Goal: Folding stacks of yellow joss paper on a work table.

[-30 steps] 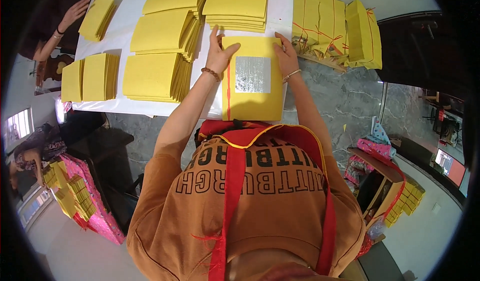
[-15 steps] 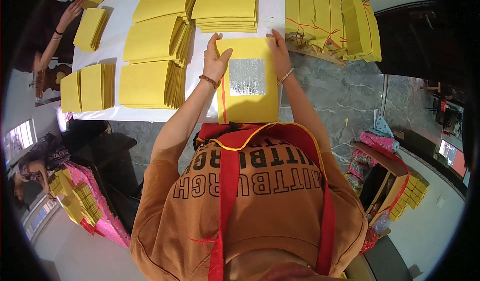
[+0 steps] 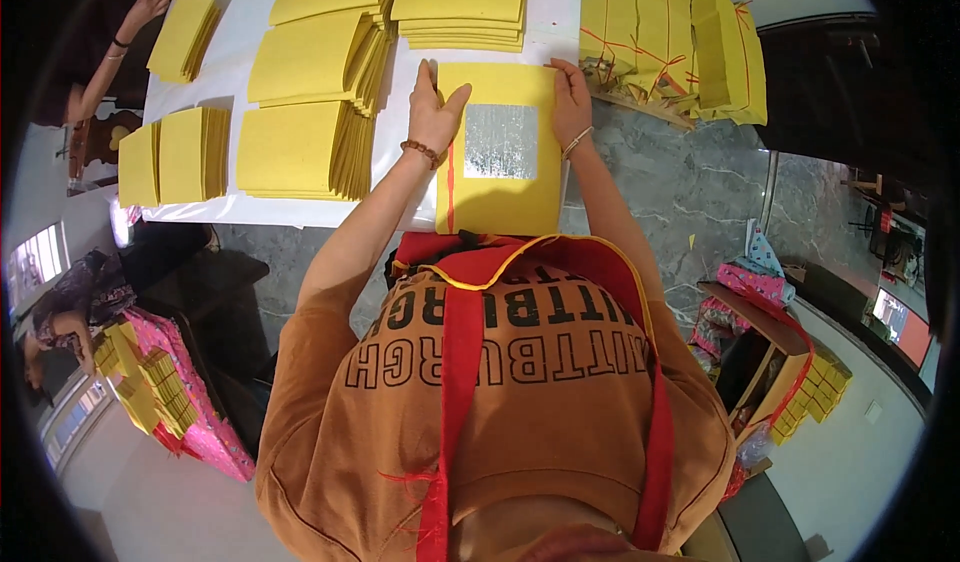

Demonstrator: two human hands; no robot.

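Observation:
Right in front of me at the table's near edge is a yellow paper stack (image 3: 500,205) with a shiny silver square (image 3: 500,142) on its top sheet. A thin red stripe (image 3: 450,187) runs down along its left side. My left hand (image 3: 432,117) grips the stack's left edge, thumb on the upper side. On the opposite edge, my right hand (image 3: 572,102) is curled against the side near the far corner; some of its fingertips are hidden.
Fanned yellow paper stacks (image 3: 290,152) stand to the left on the white-covered table (image 3: 400,72). Bundles tied with red string (image 3: 665,32) lie at the far right. Another person's hand (image 3: 150,2) works at the far left. Right of me stands a wooden shelf (image 3: 765,322).
The view has shifted slightly, so the table and stacks sit a little higher in it. Both my hands keep the same hold on the yellow paper stack.

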